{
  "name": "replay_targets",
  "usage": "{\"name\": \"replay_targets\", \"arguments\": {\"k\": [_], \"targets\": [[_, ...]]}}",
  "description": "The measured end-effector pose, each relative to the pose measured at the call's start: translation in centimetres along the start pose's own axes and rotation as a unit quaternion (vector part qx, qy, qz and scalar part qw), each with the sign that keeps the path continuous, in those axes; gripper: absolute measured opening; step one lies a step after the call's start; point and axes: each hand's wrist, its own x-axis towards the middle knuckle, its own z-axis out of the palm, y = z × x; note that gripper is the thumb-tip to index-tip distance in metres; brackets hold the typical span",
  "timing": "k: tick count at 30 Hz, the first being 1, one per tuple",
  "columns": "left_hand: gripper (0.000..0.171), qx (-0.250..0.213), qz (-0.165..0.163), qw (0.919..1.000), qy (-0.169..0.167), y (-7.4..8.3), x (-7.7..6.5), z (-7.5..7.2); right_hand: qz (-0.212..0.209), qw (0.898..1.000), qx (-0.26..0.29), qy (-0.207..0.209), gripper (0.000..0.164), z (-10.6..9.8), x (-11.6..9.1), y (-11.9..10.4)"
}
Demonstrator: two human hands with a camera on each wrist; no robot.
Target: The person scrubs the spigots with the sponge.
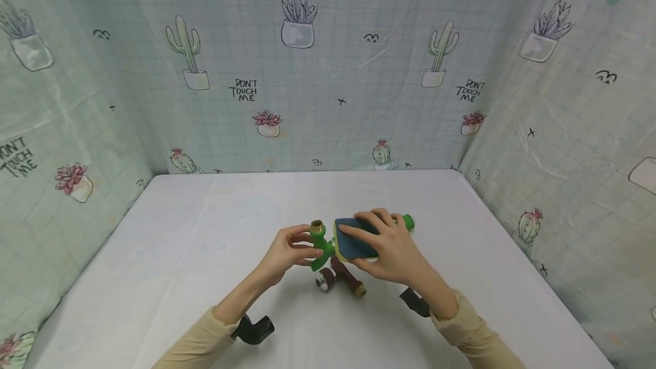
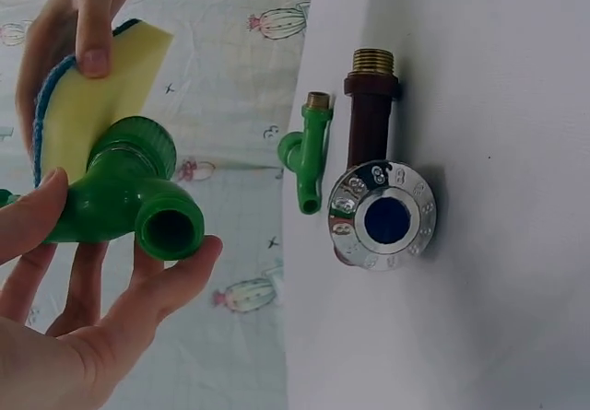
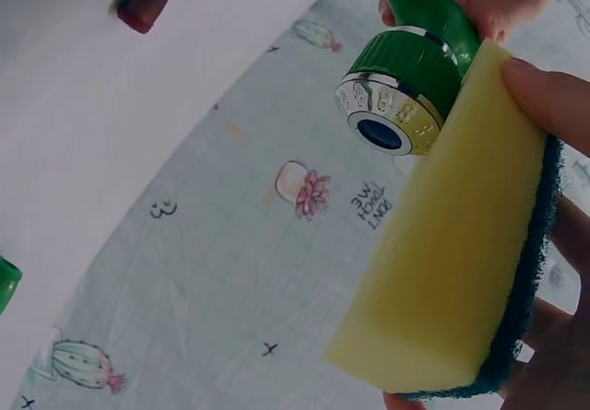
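Note:
My left hand (image 1: pixel 283 256) holds a green tap (image 1: pixel 319 237) above the table, thumb and fingers around its body. In the left wrist view the open spout of this green tap (image 2: pixel 106 193) faces the camera. A yellow sponge (image 3: pixel 438 253) with a dark blue scouring side is gripped in my right hand (image 1: pixel 393 250). Its yellow face lies right at the tap's ribbed green and chrome knob (image 3: pixel 392 87). Below the hands, a brown tap (image 1: pixel 349 279) with a brass thread and a chrome, numbered knob rests on the table.
A second green tap (image 2: pixel 314 152) lies on the white table (image 1: pixel 205 215) beyond the brown one, mostly behind my right hand in the head view. Black pieces (image 1: pixel 253 330) sit at both wrists. Cactus-patterned cloth (image 1: pixel 318 84) hangs around the back and sides.

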Motion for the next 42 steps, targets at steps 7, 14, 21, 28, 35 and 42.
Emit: {"name": "replay_targets", "arguments": {"k": [7, 14, 21, 28, 35, 42], "targets": [[0.04, 0.04, 0.016, 0.9983, -0.04, -0.4, 0.0, 0.3, 0.016, 1.0, 0.016, -0.017, 0.059, 0.4, 0.6, 0.0], [0.044, 0.039, 0.0, 0.9991, -0.016, -0.3, -0.1, 0.4, 0.006, 1.0, 0.006, -0.014, 0.063, 0.5, 0.8, 0.0], [0.05, -0.03, -0.036, 0.9988, 0.017, -0.6, 0.3, -0.2, -0.018, 1.0, -0.022, -0.002, 0.064, 0.6, 0.5, -0.4], [0.053, -0.129, -0.117, 0.9837, 0.044, -0.7, 0.4, -0.6, -0.053, 0.998, -0.034, 0.032, 0.065, 1.2, 0.0, -0.4], [0.052, -0.174, -0.161, 0.9669, 0.095, -0.6, 0.6, -1.0, -0.065, 0.997, -0.033, 0.038, 0.067, 2.1, -0.9, 0.0], [0.067, -0.165, -0.154, 0.9683, 0.106, -0.6, 0.3, -2.1, -0.028, 0.999, 0.012, 0.03, 0.067, 2.5, -2.0, 0.5]]}}
